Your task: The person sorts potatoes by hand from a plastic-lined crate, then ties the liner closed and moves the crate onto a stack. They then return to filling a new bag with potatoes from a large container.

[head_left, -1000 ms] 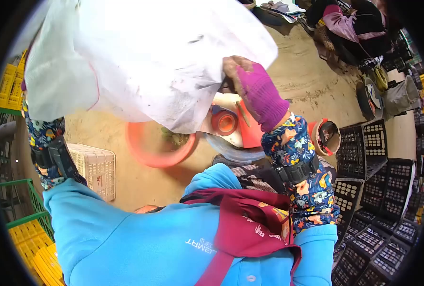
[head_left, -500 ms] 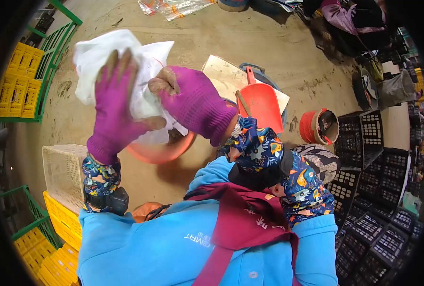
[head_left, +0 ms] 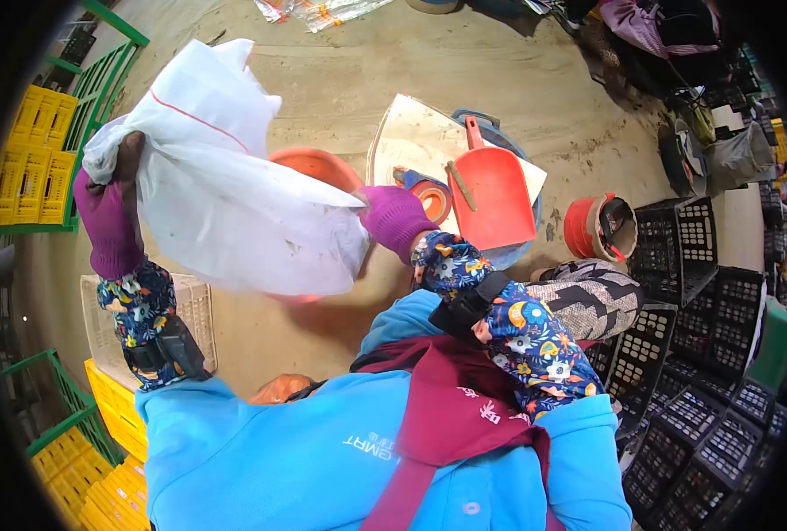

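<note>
A white plastic sack [head_left: 234, 208] with a thin red line is stretched out between my two purple-gloved hands. My left hand [head_left: 113, 208] has its fingers wrapped round the bunched left edge. At the sack's right end, a corner is pinched by my right hand [head_left: 393, 219]. Behind the sack an orange-red basin [head_left: 316, 163] shows only in part. Close to my right hand lie a roll of tape with a blue part [head_left: 431, 200] and a red dustpan [head_left: 497, 203] with a small stick on it.
A pale board [head_left: 408, 133] rests on a blue tub [head_left: 500, 137]. A red bucket [head_left: 581, 228] and black crates [head_left: 677, 252] stand at right. At left are a cream crate [head_left: 200, 323] and yellow crates [head_left: 44, 186] by green rails. Another person's purple sleeve [head_left: 632, 26] shows at top right.
My hands have moved apart, the left one outward and down to the left, the right one slightly right. The crumpled sack is now spread wide between them, and the tape roll has come into view.
</note>
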